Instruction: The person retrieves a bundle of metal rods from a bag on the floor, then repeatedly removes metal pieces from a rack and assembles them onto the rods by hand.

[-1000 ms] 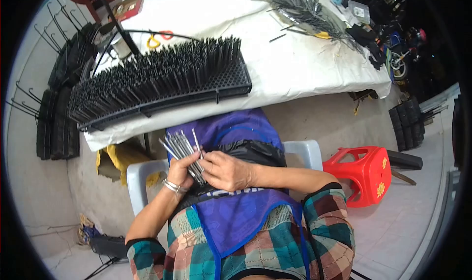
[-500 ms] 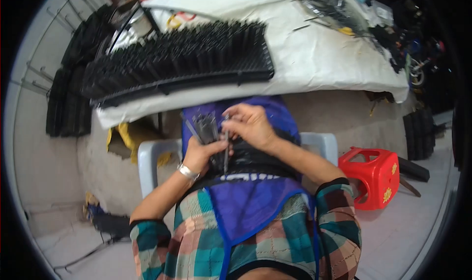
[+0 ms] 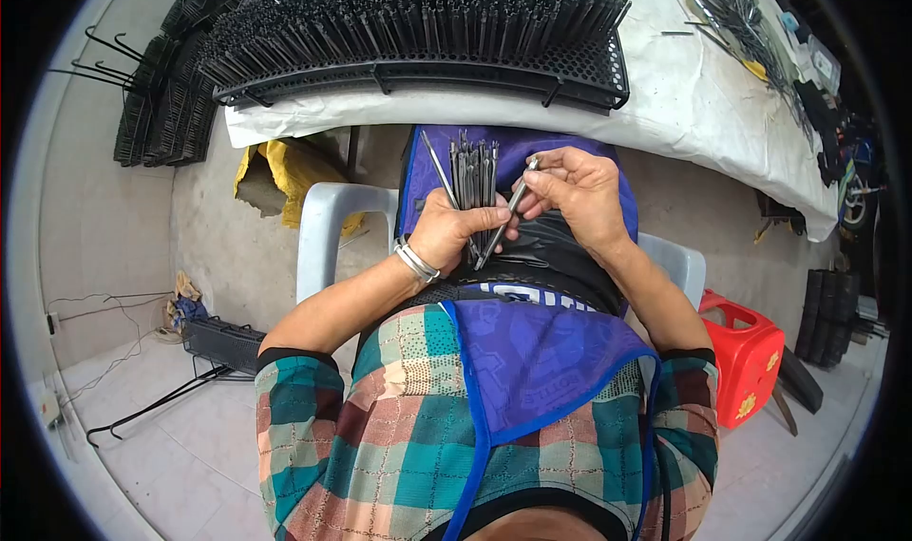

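Over my lap, my left hand (image 3: 451,227) is closed round a bundle of thin dark rods (image 3: 475,172), which points up and away from me. One longer rod (image 3: 437,166) leans apart on the bundle's left side. My right hand (image 3: 591,199) pinches a single dark rod (image 3: 503,220) near its upper end, which has a shiny tip. That rod slants down to the left beside the bundle, and its lower part passes by my left thumb. Whether the left fingers also touch it, I cannot tell. A purple apron (image 3: 541,379) and black cloth lie beneath my hands.
Ahead, a black perforated rack (image 3: 456,83) packed with upright dark rods stands on a white-covered table (image 3: 684,113). A red stool (image 3: 746,360) is at right, a yellow sack (image 3: 294,185) at left. I sit in a pale armchair (image 3: 323,227). More black racks (image 3: 166,113) are stacked at far left.
The view has shifted, so my hands and the rack appear further right and higher. The rod in my right hand has gone from nearly upright to slanted. Both hands keep their hold.
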Available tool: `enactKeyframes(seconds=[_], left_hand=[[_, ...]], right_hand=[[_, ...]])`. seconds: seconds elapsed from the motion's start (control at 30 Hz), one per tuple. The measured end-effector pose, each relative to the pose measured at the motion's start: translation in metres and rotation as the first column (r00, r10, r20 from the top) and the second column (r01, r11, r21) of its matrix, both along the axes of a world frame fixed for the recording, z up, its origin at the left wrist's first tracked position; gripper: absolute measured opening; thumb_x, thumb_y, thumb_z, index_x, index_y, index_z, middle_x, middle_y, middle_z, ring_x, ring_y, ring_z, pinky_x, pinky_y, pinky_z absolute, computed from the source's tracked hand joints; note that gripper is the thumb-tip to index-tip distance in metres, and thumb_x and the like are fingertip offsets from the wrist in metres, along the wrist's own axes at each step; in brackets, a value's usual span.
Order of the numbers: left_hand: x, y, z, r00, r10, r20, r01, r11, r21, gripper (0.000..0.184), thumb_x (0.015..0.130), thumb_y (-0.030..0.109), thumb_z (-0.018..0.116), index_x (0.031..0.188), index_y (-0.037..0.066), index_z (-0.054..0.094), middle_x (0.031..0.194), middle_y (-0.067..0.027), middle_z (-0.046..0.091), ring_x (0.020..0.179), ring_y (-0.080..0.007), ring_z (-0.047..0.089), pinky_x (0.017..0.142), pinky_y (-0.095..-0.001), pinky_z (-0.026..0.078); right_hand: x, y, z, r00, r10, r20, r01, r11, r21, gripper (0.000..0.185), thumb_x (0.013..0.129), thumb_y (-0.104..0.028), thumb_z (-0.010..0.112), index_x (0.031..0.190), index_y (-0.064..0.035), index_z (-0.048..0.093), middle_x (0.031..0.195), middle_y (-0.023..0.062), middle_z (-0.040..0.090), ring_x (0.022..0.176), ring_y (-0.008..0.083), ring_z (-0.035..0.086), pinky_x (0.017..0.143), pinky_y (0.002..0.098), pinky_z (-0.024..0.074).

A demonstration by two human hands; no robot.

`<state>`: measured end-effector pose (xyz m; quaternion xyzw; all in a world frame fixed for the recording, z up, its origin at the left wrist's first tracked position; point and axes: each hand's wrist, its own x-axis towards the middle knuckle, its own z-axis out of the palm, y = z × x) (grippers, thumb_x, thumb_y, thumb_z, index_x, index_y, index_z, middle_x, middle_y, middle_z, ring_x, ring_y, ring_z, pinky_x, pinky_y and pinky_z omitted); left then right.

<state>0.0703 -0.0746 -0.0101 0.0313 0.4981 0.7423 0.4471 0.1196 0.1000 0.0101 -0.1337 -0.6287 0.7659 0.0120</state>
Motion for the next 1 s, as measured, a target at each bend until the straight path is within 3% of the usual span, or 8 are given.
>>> enactKeyframes(seconds=[0.1,0.33,0.53,0.63,0.77,0.87,1.0], left_hand=[[0.001,0.0,0.0,0.999,0.003,-0.04,-0.002,1.0,0.004,0.015,0.077,0.006,0.065,0.086,-0.003,0.058,0.076,-0.0145,0.062,0.068,-0.0226,0.063,0.055,-0.0293,0.052],[-0.01,-0.002,-0.011,0.972,-0.094,0.218,0.078,0.994,0.081,0.017,0.077,0.009,0.065,0.088,-0.003,0.058,0.078,-0.0151,0.062,0.069,-0.0234,0.063,0.058,-0.0311,0.054],[-0.014,-0.003,-0.012,0.972,-0.109,0.207,0.091,0.992,0.091,0.017,0.078,0.008,0.065,0.088,-0.003,0.058,0.08,-0.0153,0.062,0.07,-0.0245,0.063,0.058,-0.0326,0.054],[-0.012,-0.003,-0.009,0.974,-0.054,0.219,0.046,0.998,0.041,0.017,0.078,0.007,0.065,0.09,-0.002,0.057,0.082,-0.0152,0.062,0.073,-0.0251,0.063,0.059,-0.0333,0.055],[-0.012,-0.003,-0.016,0.969,0.032,0.245,-0.039,0.999,0.024,0.018,0.079,0.008,0.064,0.092,-0.002,0.057,0.082,-0.015,0.062,0.075,-0.0246,0.063,0.059,-0.0329,0.055],[-0.014,-0.003,-0.019,0.963,0.102,0.251,-0.105,0.994,-0.002,0.017,0.08,0.009,0.064,0.091,-0.002,0.057,0.082,-0.0147,0.062,0.074,-0.0235,0.063,0.059,-0.0324,0.055],[-0.014,-0.003,-0.016,0.958,0.132,0.255,-0.133,0.991,-0.011,0.016,0.08,0.008,0.063,0.091,-0.002,0.057,0.081,-0.0145,0.062,0.074,-0.0234,0.063,0.059,-0.0329,0.055]], right_hand=[[0.003,-0.002,-0.001,1.0,-0.025,-0.003,0.025,0.999,-0.027,0.016,0.081,0.0,0.059,0.094,0.0095,0.056,0.072,0.0156,0.063,0.06,0.0175,0.063,0.051,0.0253,0.0527],[-0.002,0.0,-0.008,0.999,-0.032,0.033,0.034,0.997,-0.068,0.015,0.081,0.001,0.058,0.093,0.0086,0.056,0.071,0.0155,0.063,0.059,0.0188,0.063,0.05,0.0257,0.0521],[-0.01,0.006,-0.001,0.998,-0.061,0.011,0.061,0.998,0.023,0.012,0.082,0.0,0.057,0.091,0.0065,0.056,0.072,0.0151,0.063,0.058,0.0183,0.063,0.05,0.0267,0.0526],[-0.016,0.025,0.003,0.987,-0.146,-0.066,0.15,0.987,0.057,0.015,0.083,-0.001,0.055,0.096,0.0067,0.053,0.073,0.0154,0.062,0.059,0.0175,0.063,0.049,0.0253,0.0513],[-0.041,0.051,0.029,0.857,-0.36,-0.368,0.449,0.872,0.195,0.014,0.084,0.0,0.054,0.095,0.0077,0.05,0.078,0.0183,0.063,0.063,0.018,0.063,0.054,0.0264,0.0541],[-0.073,0.059,0.035,0.703,-0.32,-0.635,0.55,0.811,0.201,0.017,0.084,0.002,0.054,0.099,0.0092,0.05,0.08,0.0179,0.064,0.065,0.0172,0.064,0.057,0.0259,0.0546],[-0.106,0.053,0.026,0.659,-0.247,-0.71,0.602,0.739,0.302,0.019,0.084,0.0,0.056,0.1,0.0091,0.05,0.078,0.0133,0.066,0.066,0.0146,0.065,0.059,0.0228,0.0538]])
